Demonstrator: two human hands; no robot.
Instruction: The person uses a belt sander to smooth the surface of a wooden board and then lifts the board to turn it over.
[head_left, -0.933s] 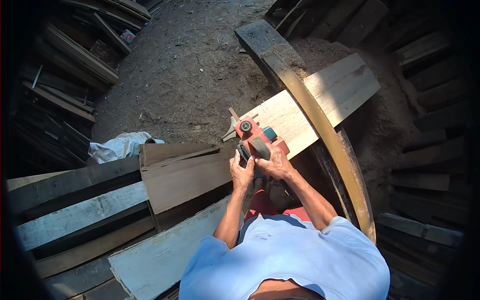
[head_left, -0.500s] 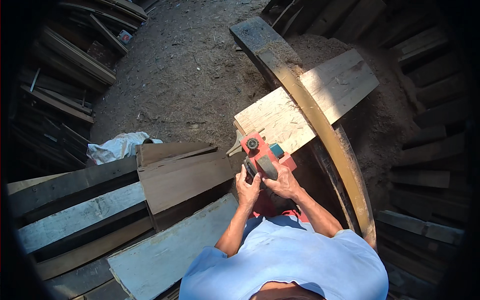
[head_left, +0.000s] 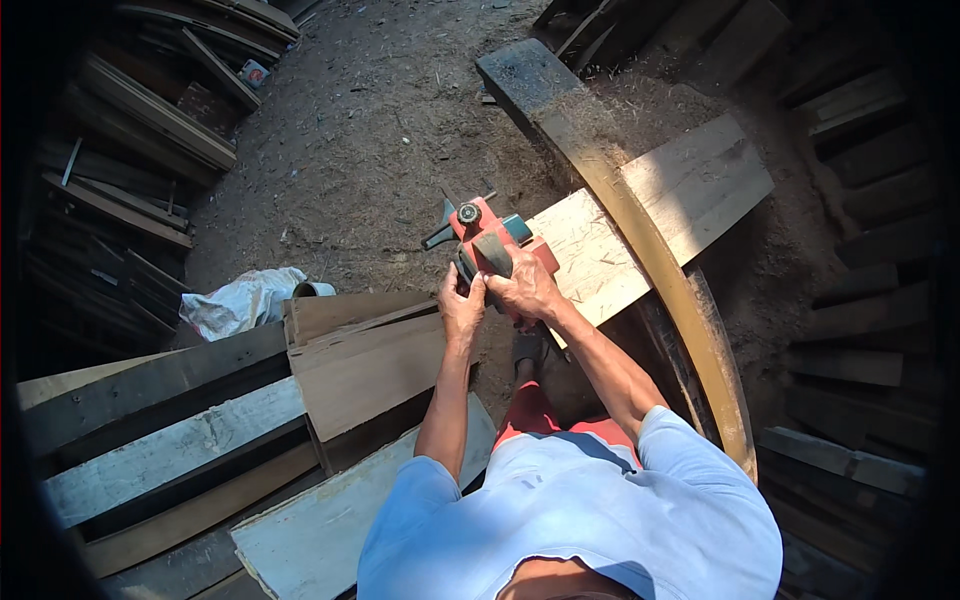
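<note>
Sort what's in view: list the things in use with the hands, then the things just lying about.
In use: red planer, pale plank under it, left hand, right hand.

Lying about: curved beam, white sack, stacked boards, dark timber pile.

Rear body of red electric hand planer (head_left: 492,245) hidden under right hand (head_left: 525,285) and left hand (head_left: 460,308); planer sole unseen against pale wooden plank (head_left: 690,190); plank middle crossed, covered by long curved brown beam (head_left: 640,230); stacked boards at rim lost in shadow
</note>
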